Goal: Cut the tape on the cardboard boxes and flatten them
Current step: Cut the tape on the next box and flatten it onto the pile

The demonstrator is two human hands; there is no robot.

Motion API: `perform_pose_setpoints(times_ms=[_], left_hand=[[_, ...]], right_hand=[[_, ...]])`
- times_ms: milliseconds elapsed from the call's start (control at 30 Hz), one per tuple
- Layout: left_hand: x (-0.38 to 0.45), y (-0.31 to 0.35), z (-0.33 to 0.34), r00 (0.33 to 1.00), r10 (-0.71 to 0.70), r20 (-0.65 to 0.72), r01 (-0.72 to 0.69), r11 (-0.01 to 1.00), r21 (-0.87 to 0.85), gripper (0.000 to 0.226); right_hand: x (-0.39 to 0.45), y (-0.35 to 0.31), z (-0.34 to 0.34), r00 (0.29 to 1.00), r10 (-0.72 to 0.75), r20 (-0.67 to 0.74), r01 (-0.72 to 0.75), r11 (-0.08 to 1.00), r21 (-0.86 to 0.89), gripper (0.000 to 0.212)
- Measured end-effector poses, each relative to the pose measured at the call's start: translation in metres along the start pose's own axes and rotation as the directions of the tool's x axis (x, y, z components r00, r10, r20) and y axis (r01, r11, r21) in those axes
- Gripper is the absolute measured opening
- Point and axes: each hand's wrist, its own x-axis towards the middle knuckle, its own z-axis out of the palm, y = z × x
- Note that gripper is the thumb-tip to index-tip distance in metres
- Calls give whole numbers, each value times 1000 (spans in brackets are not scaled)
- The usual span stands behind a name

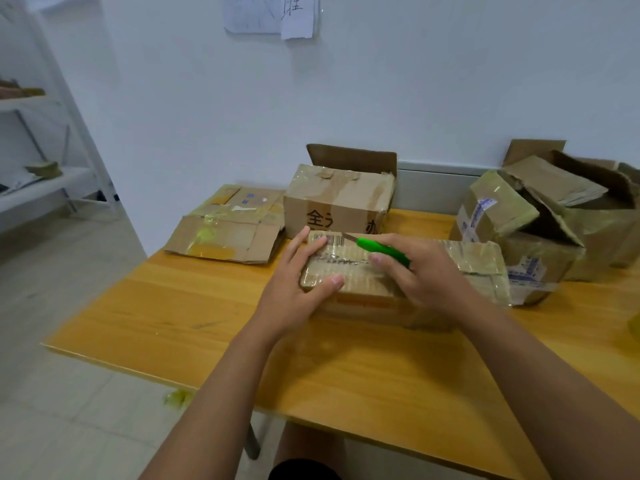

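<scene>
Both hands rest on the taped box (353,268), right hand (426,271) gripping the knife (381,250).

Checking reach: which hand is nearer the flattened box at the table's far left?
Left. The left hand lies just right of the flattened box; the right hand is farther right.

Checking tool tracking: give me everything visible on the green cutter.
The green cutter is a small utility knife with a bright green, plastic-looking handle and a short silvery blade extended at its far-left end. It lies tilted, blade pointing up-left, over the top of the taped cardboard box at the table's middle. The right hand grips the handle, hiding its rear end. The blade tip sits by the barcode label; whether it touches the tape cannot be told.
</scene>
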Motion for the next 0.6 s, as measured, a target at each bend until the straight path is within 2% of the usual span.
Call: perform_pose_setpoints(times_ms=[67, 200, 300, 433, 600], left_hand=[[6, -3, 0, 1000, -6, 5, 6, 1000, -18, 68], [10, -5, 6, 1000, -23, -5, 22, 996, -88, 69], [13, -7, 10, 998, -54, -12, 52, 986, -160, 68], [18, -7, 13, 997, -81, -1, 78, 967, -244, 62], [34, -7, 6, 986, -153, 63, 165, 939, -303, 54]], right_hand=[[5, -1, -3, 998, 37, 44, -39, 998, 51, 31], [15, 1, -7, 987, 69, 145, -69, 998, -10, 31], [23, 4, -9, 993, 37, 112, -45, 997, 65, 22], [28, 5, -5, 995, 65, 73, -77, 980, 185, 14], [37, 8, -7, 982, 153, 110, -175, 957, 231, 21]])
